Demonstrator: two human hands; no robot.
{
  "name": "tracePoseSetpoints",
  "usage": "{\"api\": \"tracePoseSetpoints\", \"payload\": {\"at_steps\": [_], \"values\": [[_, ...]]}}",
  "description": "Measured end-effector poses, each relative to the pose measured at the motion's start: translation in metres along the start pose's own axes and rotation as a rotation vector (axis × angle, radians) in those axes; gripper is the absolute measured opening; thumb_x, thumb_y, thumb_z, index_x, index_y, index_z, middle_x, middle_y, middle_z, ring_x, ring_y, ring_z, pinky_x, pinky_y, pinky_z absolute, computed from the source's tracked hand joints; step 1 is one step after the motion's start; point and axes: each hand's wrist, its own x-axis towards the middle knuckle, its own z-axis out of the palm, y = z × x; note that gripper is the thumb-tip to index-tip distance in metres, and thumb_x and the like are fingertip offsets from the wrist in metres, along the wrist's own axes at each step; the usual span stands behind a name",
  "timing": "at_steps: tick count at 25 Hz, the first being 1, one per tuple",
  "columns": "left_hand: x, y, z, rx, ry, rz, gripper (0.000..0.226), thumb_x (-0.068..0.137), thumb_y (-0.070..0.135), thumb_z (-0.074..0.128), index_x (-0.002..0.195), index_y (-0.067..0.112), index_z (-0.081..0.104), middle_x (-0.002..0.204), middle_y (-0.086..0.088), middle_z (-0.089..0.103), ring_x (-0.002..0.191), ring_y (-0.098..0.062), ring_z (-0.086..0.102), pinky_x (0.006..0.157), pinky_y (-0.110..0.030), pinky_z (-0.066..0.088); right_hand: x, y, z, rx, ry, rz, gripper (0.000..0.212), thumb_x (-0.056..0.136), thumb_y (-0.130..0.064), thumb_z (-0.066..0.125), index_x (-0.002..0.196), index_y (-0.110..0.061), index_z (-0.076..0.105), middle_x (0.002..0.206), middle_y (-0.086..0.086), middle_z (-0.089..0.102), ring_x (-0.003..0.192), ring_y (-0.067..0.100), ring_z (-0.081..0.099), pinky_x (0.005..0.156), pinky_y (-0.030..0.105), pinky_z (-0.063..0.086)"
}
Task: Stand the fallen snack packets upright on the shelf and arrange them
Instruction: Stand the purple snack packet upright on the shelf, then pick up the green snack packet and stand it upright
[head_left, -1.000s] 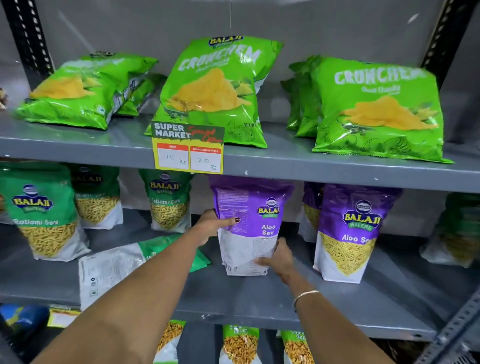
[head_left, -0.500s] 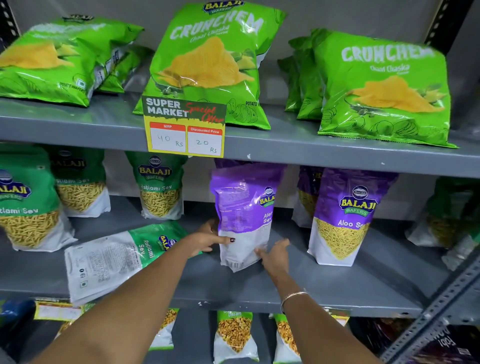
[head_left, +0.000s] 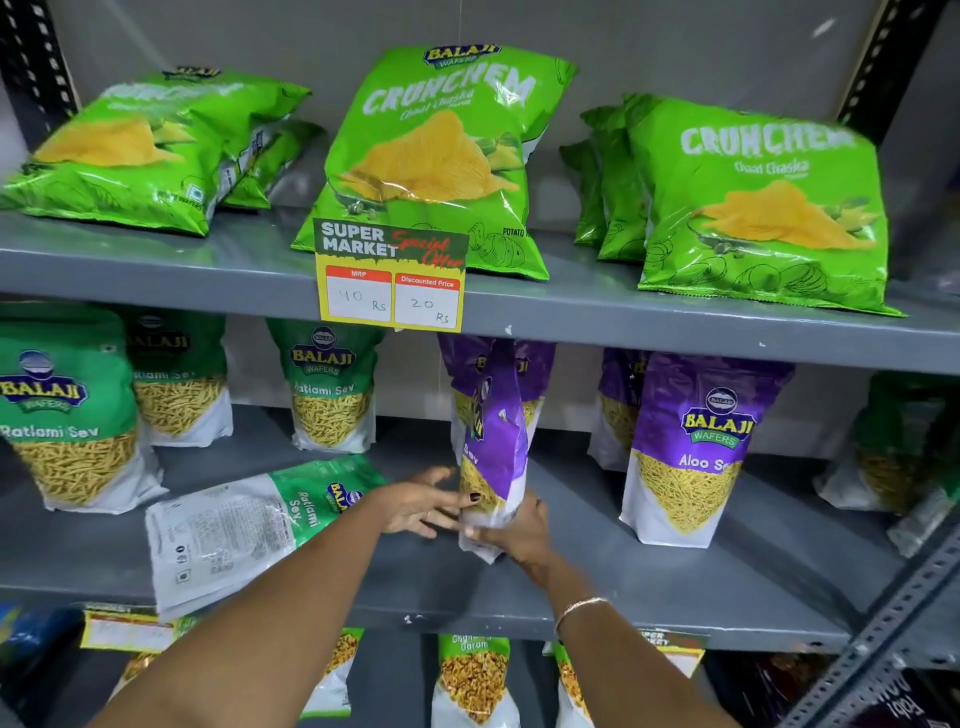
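Since a moment ago you have turned the purple packet (head_left: 493, 447) edge-on to you, and both hands have dropped to its base, on the middle shelf (head_left: 597, 582) in front of another purple packet. Your left hand (head_left: 421, 506) presses its spread fingers against the left side of the base while your right hand (head_left: 519, 535) grips the bottom corner from the right. Left of your hands, a green packet (head_left: 244, 525) lies flat, back side up, near the shelf's front edge.
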Motion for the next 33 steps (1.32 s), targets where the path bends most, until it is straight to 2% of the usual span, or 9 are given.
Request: {"api": "tracePoseSetpoints", "payload": {"at_steps": [3,5,10,13,17,20,26,29,33], "values": [[0.01,-0.002,-0.003,0.04,0.167,0.054,0.038,0.086,0.023,0.063,0.122,0.02,0.051,0.117,-0.007,0.057,0.115,-0.022,0.052,0.089,-0.034,0.041,0.003,0.004,-0.005,0.077,-0.005,-0.008,0.071,0.059,0.0,0.085,0.109,-0.008,0.036,0.107,0.008,0.054,0.1,0.021,0.055,0.078,0.031,0.051],[0.02,-0.002,-0.005,0.047,0.334,0.131,0.016,0.08,0.014,0.071,0.09,0.017,0.058,0.092,-0.003,0.055,0.092,-0.017,0.05,0.07,-0.026,0.037,0.007,0.006,-0.019,0.075,-0.099,-0.025,0.069,0.063,0.005,0.082,0.117,-0.002,0.04,0.113,0.012,0.058,0.104,0.025,0.057,0.089,0.041,0.052],[0.036,-0.001,-0.005,0.056,0.329,0.152,0.08,0.072,0.001,0.075,0.137,0.007,0.03,0.14,-0.014,0.044,0.129,-0.024,0.041,0.1,-0.031,0.035,0.02,0.002,-0.056,0.012,-0.313,-0.082,0.057,0.069,0.019,0.07,0.123,0.012,0.053,0.13,0.032,0.055,0.114,0.034,0.057,0.104,0.049,0.045],[0.042,-0.004,-0.005,0.036,0.322,0.18,0.076,0.072,-0.008,0.071,0.137,0.005,0.032,0.138,-0.02,0.05,0.114,-0.022,0.05,0.101,-0.035,0.04,0.025,-0.002,-0.066,0.081,-0.32,-0.082,0.062,0.071,0.025,0.063,0.129,0.013,0.045,0.133,0.03,0.053,0.113,0.031,0.056,0.099,0.043,0.047],[0.041,-0.009,-0.001,0.028,0.429,0.212,0.061,0.069,-0.008,0.074,0.124,-0.001,0.047,0.122,-0.027,0.061,0.099,-0.025,0.061,0.076,-0.023,0.047,0.03,-0.003,-0.074,0.106,-0.353,-0.067,0.06,0.074,0.019,0.065,0.129,0.008,0.045,0.132,0.026,0.056,0.106,0.023,0.057,0.095,0.036,0.049],[0.04,-0.012,0.008,0.036,0.517,0.225,0.062,0.064,-0.001,0.081,0.118,0.002,0.052,0.117,-0.022,0.066,0.108,-0.032,0.064,0.085,-0.029,0.049,0.033,-0.006,-0.074,0.144,-0.44,-0.088,0.054,0.074,0.016,0.067,0.125,0.005,0.051,0.122,0.015,0.062,0.09,0.01,0.068,0.075,0.016,0.057],[0.027,-0.012,0.017,0.134,0.552,0.199,0.071,0.063,0.01,0.083,0.124,0.008,0.048,0.128,-0.015,0.061,0.121,-0.029,0.056,0.103,-0.044,0.046,0.038,-0.006,-0.072,0.175,-0.445,-0.098,0.049,0.074,0.017,0.067,0.119,0.004,0.055,0.116,0.012,0.064,0.084,0.01,0.068,0.067,0.012,0.057],[0.015,-0.019,-0.001,0.333,0.528,0.116,0.08,0.069,0.022,0.08,0.136,0.007,0.038,0.143,-0.015,0.045,0.133,-0.029,0.042,0.11,-0.04,0.038,0.037,-0.016,-0.073,0.091,-0.492,-0.009,0.023,0.079,0.009,0.067,0.094,-0.008,0.063,0.093,0.002,0.073,0.074,0.011,0.066,0.054,0.009,0.053],[-0.02,-0.033,-0.079,0.662,0.584,0.016,0.065,0.084,0.04,0.062,0.137,0.009,0.044,0.141,-0.015,0.046,0.13,-0.029,0.045,0.106,-0.032,0.038,0.024,-0.021,-0.074,-0.127,-0.382,0.353,0.023,0.082,-0.021,0.069,0.065,-0.012,0.056,0.035,0.002,0.052,0.021,0.011,0.043,0.029,0.009,0.033]]}}
